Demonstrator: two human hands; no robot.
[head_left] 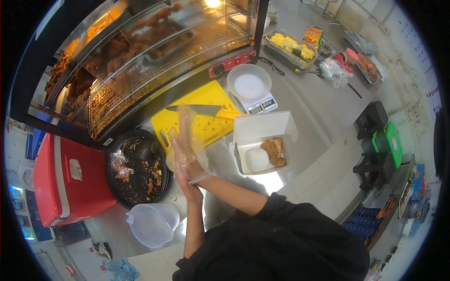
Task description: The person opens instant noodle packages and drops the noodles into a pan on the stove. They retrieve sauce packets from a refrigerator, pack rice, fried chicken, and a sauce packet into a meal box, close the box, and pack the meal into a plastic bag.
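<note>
My right hand [184,147] wears a loose clear plastic glove [200,159] and reaches over the near edge of the yellow cutting board [216,97]. Its fingers are stretched out and hold nothing. At the right wrist, my left hand [188,186] grips the glove's cuff; its fingers are partly hidden. On the board lies a knife [199,109] with a yellow handle. To the right, an open white box [262,125] contains a mound of white rice [257,160] and a piece of fried chicken [274,151].
A round black tray [137,195] with crumbs and a crumpled plastic bag sits left, beside a red cooler [77,180]. Nearer is a clear plastic jug [153,225]. A bowl [249,83] rests on a kitchen scale [262,106]. Behind stands a heated display case [154,51].
</note>
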